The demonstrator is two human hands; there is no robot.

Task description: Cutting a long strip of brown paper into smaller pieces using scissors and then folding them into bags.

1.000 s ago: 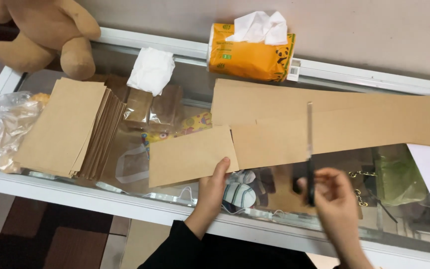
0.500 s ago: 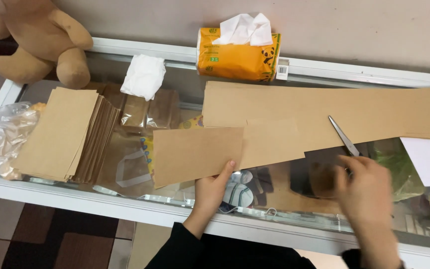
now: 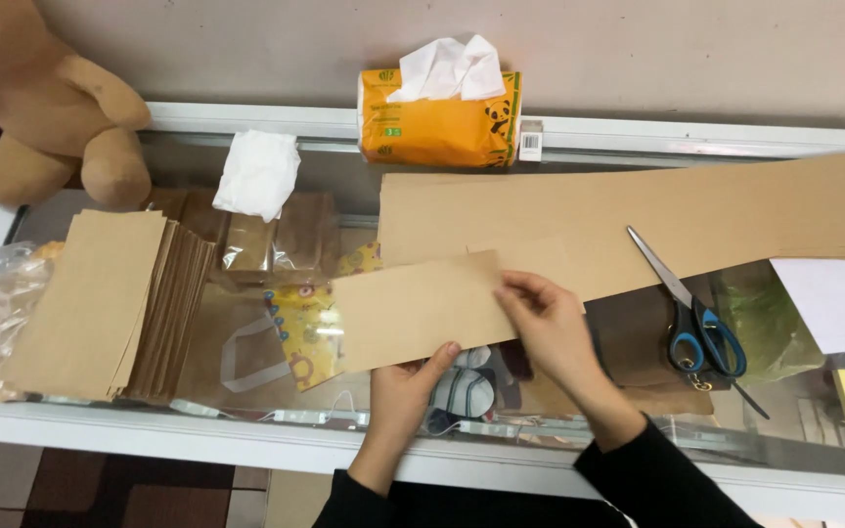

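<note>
1. Brown paper rectangle [image 3: 418,308]: held flat just above the glass surface [image 3: 246,342], long axis running left to right, slightly raised toward the right end.
2. Left hand [image 3: 405,386]: below the rectangle's lower edge, thumb pressed up onto it, grip pinching the paper near the middle of that edge.
3. Right hand [image 3: 550,328]: at the rectangle's right end, fingertips curled over the short edge, grip closed on the paper there.
4. Stack of cut brown sheets [image 3: 100,303]: well to the left of the rectangle, nearer the left hand.
5. Long brown paper strip [image 3: 638,220]: touching behind the rectangle's upper right corner, stretching right.
6. Scissors [image 3: 691,313]: lying released to the right of the rectangle, just beyond the right hand, blades pointing up-left.
</note>
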